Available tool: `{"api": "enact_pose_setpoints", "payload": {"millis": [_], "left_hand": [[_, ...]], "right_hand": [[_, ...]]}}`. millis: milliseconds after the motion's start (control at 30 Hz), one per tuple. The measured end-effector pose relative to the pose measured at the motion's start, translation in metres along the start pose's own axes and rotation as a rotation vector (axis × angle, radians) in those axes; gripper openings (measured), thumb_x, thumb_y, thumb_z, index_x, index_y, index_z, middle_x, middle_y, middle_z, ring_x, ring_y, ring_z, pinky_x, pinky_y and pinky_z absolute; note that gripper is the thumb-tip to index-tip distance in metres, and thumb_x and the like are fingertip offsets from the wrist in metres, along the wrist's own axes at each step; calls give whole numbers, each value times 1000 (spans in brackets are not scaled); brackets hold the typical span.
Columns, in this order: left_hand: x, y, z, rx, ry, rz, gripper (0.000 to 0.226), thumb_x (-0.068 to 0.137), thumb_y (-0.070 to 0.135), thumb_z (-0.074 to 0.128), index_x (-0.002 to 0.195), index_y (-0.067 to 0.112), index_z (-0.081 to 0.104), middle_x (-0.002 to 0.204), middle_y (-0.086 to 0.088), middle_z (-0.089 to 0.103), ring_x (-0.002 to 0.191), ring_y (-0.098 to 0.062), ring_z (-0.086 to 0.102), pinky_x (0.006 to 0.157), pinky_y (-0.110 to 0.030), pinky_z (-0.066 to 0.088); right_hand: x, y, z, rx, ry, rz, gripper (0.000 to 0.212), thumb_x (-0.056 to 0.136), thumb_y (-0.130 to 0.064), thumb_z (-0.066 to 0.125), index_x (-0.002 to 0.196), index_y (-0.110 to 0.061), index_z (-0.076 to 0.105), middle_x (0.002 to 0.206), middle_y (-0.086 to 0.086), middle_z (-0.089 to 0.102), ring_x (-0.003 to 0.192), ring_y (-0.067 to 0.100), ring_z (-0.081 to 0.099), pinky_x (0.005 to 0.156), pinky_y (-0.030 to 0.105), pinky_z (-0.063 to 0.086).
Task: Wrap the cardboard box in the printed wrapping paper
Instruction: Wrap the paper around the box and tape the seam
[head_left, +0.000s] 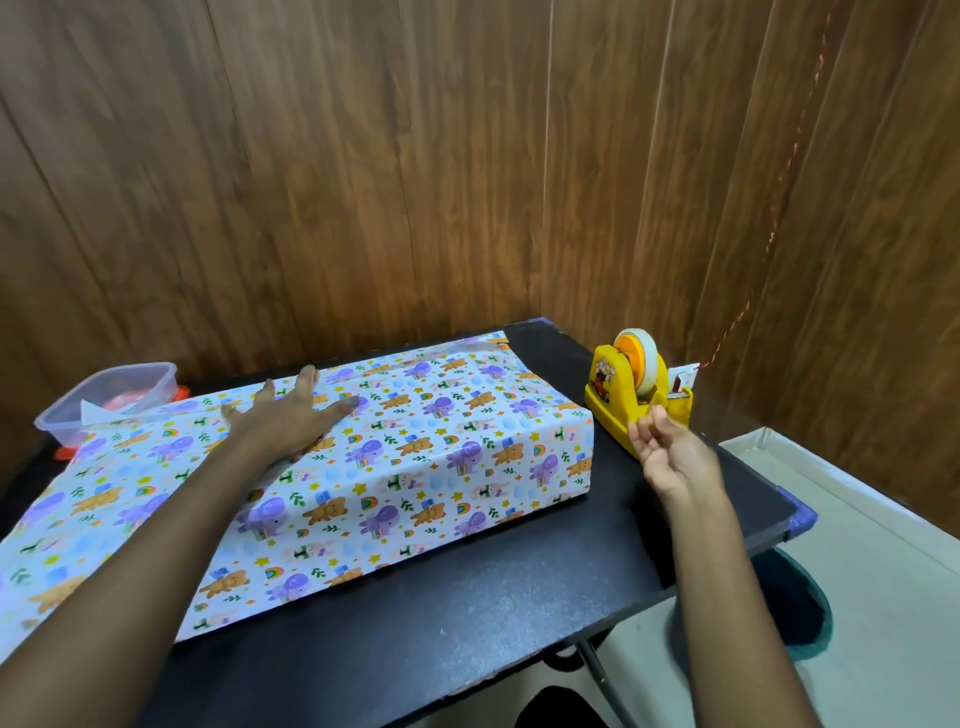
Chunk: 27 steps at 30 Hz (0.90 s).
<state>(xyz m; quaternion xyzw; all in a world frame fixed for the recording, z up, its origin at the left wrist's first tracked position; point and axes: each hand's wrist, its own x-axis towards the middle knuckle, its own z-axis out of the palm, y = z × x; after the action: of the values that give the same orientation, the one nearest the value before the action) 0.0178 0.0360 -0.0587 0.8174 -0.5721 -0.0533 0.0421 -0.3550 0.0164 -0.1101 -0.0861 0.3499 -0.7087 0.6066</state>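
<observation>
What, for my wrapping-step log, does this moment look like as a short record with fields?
wrapping paper: covers the box's top and near side; its loose end spreads out to the left
box: hidden under the paper
left hand: flat, fingers spread, pressing the paper on top
right hand: fingers curled, beside the tape dispenser; whether it holds tape cannot be told
tape dispenser: yellow, right of the box, on the black table
plastic container: clear, far left, behind the paper
</observation>
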Motion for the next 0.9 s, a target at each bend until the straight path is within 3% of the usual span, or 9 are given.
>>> {"api": "enact_pose_setpoints", "payload": {"millis": [133,200,300,333,400,467,667,767,900], "left_hand": [[0,-5,-6,12,-49,13,108,68,85,26,149,16,8,157,-12,9,143,-29,16,113,-53,16],[2,-14,-12,30,-84,57,116,61,87,25,146,8,19,153,-11,25,134,-27,35,107,-44,30],[4,-25,-14,35,-96,106,103,77,77,34,147,4,17,134,-8,50,120,-22,50,98,-32,38],[3,-26,-13,52,-88,110,99,80,75,33,148,5,14,138,-8,46,128,-21,44,103,-34,34],[0,-27,-10,114,-71,102,95,81,76,28,150,12,11,156,-2,17,143,-18,19,113,-49,16],[-3,-29,-6,139,-59,73,94,79,79,23,150,20,10,158,8,1,145,-18,4,111,-59,4],[-4,-31,-5,130,-57,79,90,81,78,20,151,23,5,158,9,-3,145,-24,0,111,-59,2],[-4,-30,-3,69,-74,85,90,82,77,21,151,21,2,158,8,-6,145,-25,-4,113,-56,0],[-4,-33,-1,48,-86,77,92,80,79,19,151,22,0,158,8,-8,145,-25,-9,114,-55,-2]], "right_hand": [[-28,7,43,-320,-234,-58,20,95,-1,47,77,-4,53,55,4,50,37,4,53,43,19,51],[-41,21,69,-456,-352,-60,21,94,1,48,74,-4,54,55,4,49,42,9,51,42,19,50],[-58,52,108,-681,-491,-7,20,93,3,49,75,-3,55,61,7,48,47,13,48,44,21,51],[-62,65,121,-740,-536,33,20,93,4,49,76,-3,54,62,8,48,45,12,49,44,22,51],[-69,90,145,-836,-614,104,21,94,5,47,74,-3,52,62,10,47,46,14,49,41,21,51],[-72,117,169,-922,-655,148,25,94,7,45,72,-3,49,61,12,46,51,18,47,38,21,49],[-62,186,228,-1169,-609,184,27,99,1,33,75,-2,46,60,10,44,35,15,48,32,19,44],[-60,200,245,-1262,-596,199,28,99,0,33,76,-4,47,64,10,47,47,16,48,43,27,47],[-62,208,258,-1398,-587,175,31,99,-3,33,71,0,47,63,12,49,52,16,49,38,24,46]]}}
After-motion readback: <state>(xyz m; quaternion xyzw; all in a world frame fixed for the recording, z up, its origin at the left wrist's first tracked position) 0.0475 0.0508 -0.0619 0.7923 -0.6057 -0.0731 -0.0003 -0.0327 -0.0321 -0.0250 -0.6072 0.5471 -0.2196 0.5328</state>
